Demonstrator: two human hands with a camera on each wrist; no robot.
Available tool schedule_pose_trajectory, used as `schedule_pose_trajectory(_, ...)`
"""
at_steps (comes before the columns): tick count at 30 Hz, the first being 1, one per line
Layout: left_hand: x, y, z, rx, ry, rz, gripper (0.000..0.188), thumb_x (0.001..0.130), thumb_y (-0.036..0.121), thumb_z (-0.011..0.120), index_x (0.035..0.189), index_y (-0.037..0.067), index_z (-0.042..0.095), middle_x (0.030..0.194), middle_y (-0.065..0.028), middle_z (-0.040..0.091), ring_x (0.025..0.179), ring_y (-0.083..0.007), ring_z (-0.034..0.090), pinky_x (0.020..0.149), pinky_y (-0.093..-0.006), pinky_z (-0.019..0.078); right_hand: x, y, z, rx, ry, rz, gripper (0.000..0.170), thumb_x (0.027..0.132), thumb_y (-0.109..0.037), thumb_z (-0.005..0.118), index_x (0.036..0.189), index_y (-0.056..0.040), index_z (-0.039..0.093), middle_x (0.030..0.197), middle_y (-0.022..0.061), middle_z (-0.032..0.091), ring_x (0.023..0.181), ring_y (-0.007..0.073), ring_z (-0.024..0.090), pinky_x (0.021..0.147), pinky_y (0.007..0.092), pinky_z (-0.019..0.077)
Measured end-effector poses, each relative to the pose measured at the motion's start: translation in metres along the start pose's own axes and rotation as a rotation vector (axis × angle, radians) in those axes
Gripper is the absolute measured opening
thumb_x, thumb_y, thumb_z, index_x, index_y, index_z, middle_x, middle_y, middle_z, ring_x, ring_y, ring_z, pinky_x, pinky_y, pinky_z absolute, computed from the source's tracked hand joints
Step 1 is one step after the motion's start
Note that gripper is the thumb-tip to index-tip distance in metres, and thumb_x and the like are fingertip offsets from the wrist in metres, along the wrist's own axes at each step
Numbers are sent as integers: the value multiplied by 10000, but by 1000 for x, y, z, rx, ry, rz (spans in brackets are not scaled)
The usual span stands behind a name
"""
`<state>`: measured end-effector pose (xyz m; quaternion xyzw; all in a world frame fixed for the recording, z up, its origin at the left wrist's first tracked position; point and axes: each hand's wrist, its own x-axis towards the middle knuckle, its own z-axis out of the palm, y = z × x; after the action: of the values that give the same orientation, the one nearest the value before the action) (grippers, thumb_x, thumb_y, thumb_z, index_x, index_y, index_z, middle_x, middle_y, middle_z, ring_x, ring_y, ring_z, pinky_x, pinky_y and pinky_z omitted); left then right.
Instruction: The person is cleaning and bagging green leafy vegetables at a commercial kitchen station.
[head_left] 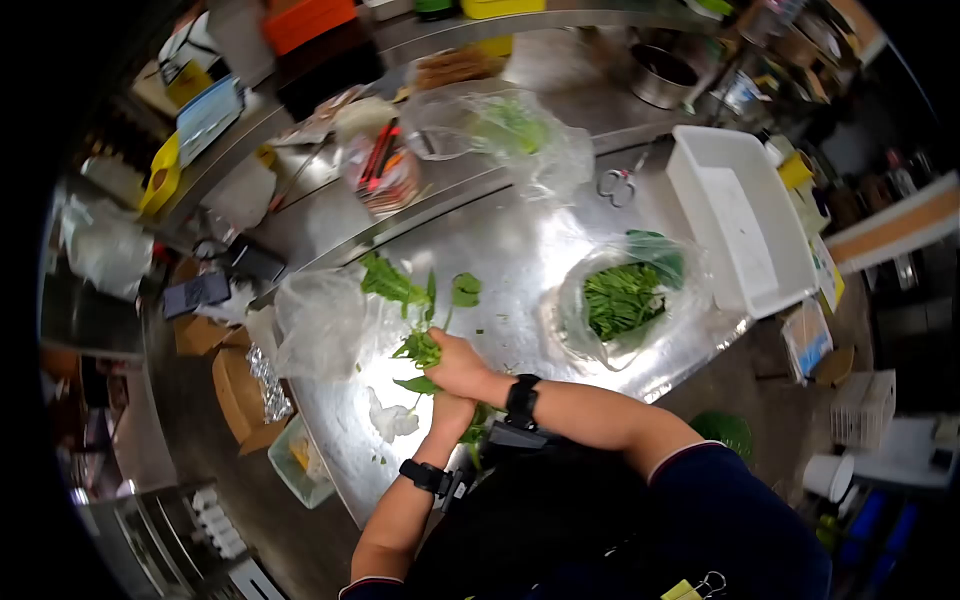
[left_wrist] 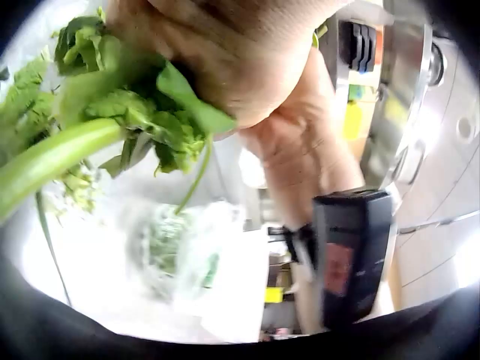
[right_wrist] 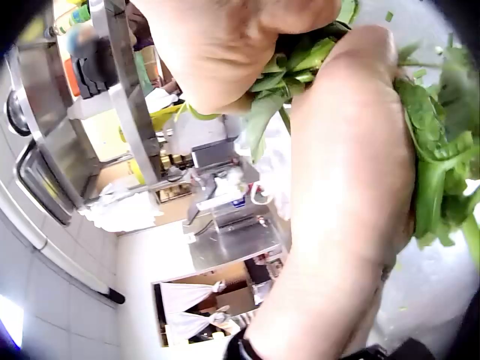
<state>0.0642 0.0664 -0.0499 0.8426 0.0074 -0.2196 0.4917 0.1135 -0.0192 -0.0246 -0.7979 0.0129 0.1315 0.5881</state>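
Note:
Both hands are close together over the steel table (head_left: 500,250), gripping leafy greens (head_left: 420,350). My right hand (head_left: 458,368) curls round the bunch at its far side, with leaves showing beyond the fingers. Right behind it, my left hand (head_left: 452,410) holds the same greens, and more stalks show on its near side. In the left wrist view a thick pale stem (left_wrist: 60,161) and crumpled leaves (left_wrist: 142,112) stick out beside the hand. Leaves (right_wrist: 292,75) show between both hands in the right wrist view. The fingertips are largely hidden.
Loose leaves (head_left: 390,283) lie past the hands, beside a crumpled clear bag (head_left: 320,325). A white scrap (head_left: 392,417) is at the left. Rightward stand an open bag of cut greens (head_left: 622,300), scissors (head_left: 617,186) and a white tub (head_left: 735,225). Another bag (head_left: 520,130) lies at the back.

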Motion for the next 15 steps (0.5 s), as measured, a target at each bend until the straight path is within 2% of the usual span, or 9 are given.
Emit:
schedule_pose_trajectory(2,1,-5,4,153,8,45,327,771,290,567,900,-8,605,832,-192,630,821,-331,607,700,-394,467,3,21,5,-84,34,77,386,658,-128,560,1012,3,480,847,230,591,835,409,554,733,418,445)
schedule_pose_trajectory(4,4,-2,4,546,-56,-99,308,787,299,524,817,12,631,783,-216,617,777,-373,595,674,-429,470,8,42,10,-72,145,189,368,657,-126,577,985,30,520,800,189,602,755,311,579,695,359,448)
schedule_pose_trajectory(5,4,-5,5,552,-60,-103,308,787,299,524,817,12,631,783,-216,617,777,-373,595,674,-429,470,9,43,7,-66,144,193,368,657,-126,577,985,30,520,800,189,602,755,311,579,695,359,448)
schedule_pose_trajectory(7,11,-10,8,711,-96,2,292,782,276,509,730,16,632,745,-199,619,707,-372,600,640,-446,473,14,47,-3,43,51,348,322,654,-136,542,931,27,566,854,240,600,824,402,564,744,405,450)
schedule_pose_trajectory(9,11,11,4,720,-96,82,286,776,271,506,701,22,624,732,-191,620,674,-378,598,627,-457,473,17,46,-8,123,69,393,293,644,-137,556,890,17,596,846,236,604,797,393,569,734,406,451)
schedule_pose_trajectory(11,13,13,0,788,-142,221,234,754,212,506,662,19,601,704,-195,612,648,-357,605,588,-435,482,18,45,-18,286,9,616,297,626,-123,583,887,19,594,853,226,606,769,375,571,718,403,450)
schedule_pose_trajectory(12,17,-5,-8,969,-191,528,144,742,144,496,735,20,567,665,-179,600,612,-320,610,542,-396,486,15,56,-34,195,-276,225,269,624,-115,610,854,24,589,806,207,600,736,330,573,662,381,453)
schedule_pose_trajectory(13,17,-24,-18,1019,-285,641,134,721,84,498,838,21,508,633,-145,589,578,-288,608,514,-359,486,21,63,-40,361,-335,762,218,648,-104,619,828,14,584,749,140,587,727,258,571,606,364,449)
schedule_pose_trajectory(15,17,-53,-41,1043,-162,628,166,710,104,522,847,26,472,612,-115,582,549,-291,599,502,-404,470,1,95,-48,162,-451,151,196,678,-123,625,808,17,583,706,87,554,683,205,549,544,360,437)
